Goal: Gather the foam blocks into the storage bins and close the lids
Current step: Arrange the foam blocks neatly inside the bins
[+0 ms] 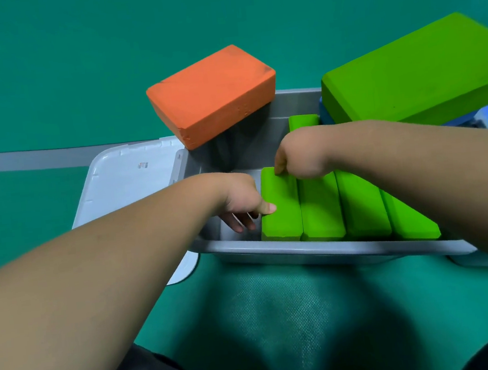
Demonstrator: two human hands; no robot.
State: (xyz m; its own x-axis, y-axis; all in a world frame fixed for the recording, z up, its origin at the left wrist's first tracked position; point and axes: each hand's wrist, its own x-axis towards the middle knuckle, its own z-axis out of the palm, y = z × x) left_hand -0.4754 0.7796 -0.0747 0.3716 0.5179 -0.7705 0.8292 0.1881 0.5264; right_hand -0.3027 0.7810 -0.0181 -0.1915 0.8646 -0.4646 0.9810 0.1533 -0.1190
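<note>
Between the two hands, the leftmost green block (281,211) stands on edge inside the gray bin (302,247). The left hand (238,203) pinches its near end and the right hand (302,158) curls over its far end. Beyond the left hand, an orange block (213,95) rests on the bin's rim. More green blocks (358,203) crowd beneath the right wrist.

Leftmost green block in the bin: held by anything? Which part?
Both hands hold the leftmost green block: left hand pinches its upper left edge, thumb on top, fingers down the side; right hand grips its far top end.
</note>
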